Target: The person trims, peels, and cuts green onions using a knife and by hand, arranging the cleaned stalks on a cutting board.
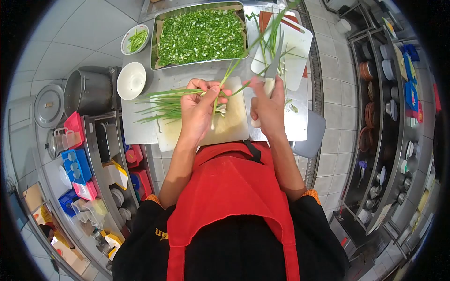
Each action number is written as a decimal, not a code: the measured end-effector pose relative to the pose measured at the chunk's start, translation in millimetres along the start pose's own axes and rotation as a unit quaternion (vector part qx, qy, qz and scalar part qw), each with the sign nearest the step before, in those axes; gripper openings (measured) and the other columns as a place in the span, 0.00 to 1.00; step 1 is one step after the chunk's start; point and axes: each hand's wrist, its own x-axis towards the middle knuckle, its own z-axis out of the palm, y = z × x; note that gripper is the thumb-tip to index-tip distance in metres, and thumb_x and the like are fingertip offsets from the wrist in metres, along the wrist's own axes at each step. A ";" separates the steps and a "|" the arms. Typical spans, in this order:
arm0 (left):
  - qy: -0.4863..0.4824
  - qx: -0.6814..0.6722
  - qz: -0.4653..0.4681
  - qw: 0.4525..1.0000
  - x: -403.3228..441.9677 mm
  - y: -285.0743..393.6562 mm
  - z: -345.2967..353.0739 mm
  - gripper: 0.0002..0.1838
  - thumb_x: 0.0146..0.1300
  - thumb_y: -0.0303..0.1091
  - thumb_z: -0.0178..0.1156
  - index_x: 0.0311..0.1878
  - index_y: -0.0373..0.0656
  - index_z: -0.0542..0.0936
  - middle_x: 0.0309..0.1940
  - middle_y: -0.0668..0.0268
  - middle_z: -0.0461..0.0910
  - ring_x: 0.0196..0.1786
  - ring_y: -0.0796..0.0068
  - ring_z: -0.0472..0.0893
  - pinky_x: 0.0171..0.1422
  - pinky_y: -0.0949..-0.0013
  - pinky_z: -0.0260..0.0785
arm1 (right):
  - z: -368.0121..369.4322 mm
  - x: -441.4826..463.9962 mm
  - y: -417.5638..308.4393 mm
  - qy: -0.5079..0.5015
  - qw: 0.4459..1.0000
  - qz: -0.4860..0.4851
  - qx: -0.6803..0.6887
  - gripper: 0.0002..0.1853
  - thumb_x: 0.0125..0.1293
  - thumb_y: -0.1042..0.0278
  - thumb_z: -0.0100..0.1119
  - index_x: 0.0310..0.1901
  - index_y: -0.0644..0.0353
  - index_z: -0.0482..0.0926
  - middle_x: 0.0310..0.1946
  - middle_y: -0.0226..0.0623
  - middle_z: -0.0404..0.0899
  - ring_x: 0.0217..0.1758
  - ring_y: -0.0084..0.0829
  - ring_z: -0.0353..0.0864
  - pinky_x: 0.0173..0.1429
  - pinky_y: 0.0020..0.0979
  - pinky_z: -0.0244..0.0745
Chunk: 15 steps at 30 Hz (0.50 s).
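My left hand (200, 107) pinches a spring onion (216, 100), its white root end pointing down and its green leaf reaching up and right. In my right hand (268, 105) is a knife (273, 69), gripped by its pale handle with the blade pointing away from me. The right index finger and thumb are blurred near a green leaf. Under my left hand, a bunch of spring onions (164, 107) lies across a worn cutting board (229, 129), leaves to the left. Some white root ends show beside my left wrist.
A large metal tray (153, 51) of chopped green onion stands at the back. Left of it are a bowl of cut greens (136, 41) and a white bowl (131, 81). A white board (297, 56) with loose leaves lies right. A big pot (86, 91) stands far left.
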 end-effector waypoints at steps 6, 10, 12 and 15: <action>0.052 0.255 0.161 0.952 3.0 0.7 -14.6 0.08 0.64 0.17 0.57 0.36 0.39 0.67 0.41 0.54 0.80 0.44 0.65 0.83 0.47 0.69 0.77 | -56.8 -16.0 41.4 0.131 0.983 0.101 0.086 0.16 0.76 0.53 0.42 0.55 0.53 0.56 0.37 0.36 0.72 0.12 0.17 0.56 0.12 0.21 0.52; -0.064 0.525 0.386 0.756 9.2 9.3 -15.5 0.08 0.58 0.15 0.60 0.35 0.37 0.72 0.39 0.55 0.81 0.44 0.62 0.83 0.50 0.67 0.76 | -72.0 -37.2 52.1 0.176 0.980 0.082 0.043 0.18 0.77 0.53 0.40 0.58 0.55 0.55 0.34 0.34 0.69 0.12 0.17 0.57 0.12 0.22 0.53; -0.151 0.581 0.400 0.692 16.6 -8.7 -24.7 0.10 0.50 0.14 0.62 0.35 0.37 0.76 0.39 0.58 0.81 0.45 0.57 0.82 0.51 0.63 0.73 | -78.4 -43.4 63.8 0.191 0.980 0.056 0.001 0.20 0.77 0.56 0.40 0.60 0.60 0.57 0.31 0.32 0.70 0.15 0.20 0.63 0.18 0.24 0.60; -0.175 0.612 0.323 0.700 23.8 -60.2 -58.8 0.11 0.49 0.15 0.63 0.36 0.36 0.77 0.38 0.57 0.81 0.46 0.55 0.80 0.52 0.62 0.73 | -81.3 -56.0 92.6 0.150 0.975 0.052 -0.155 0.20 0.76 0.57 0.40 0.58 0.65 0.61 0.28 0.34 0.73 0.22 0.26 0.71 0.27 0.28 0.66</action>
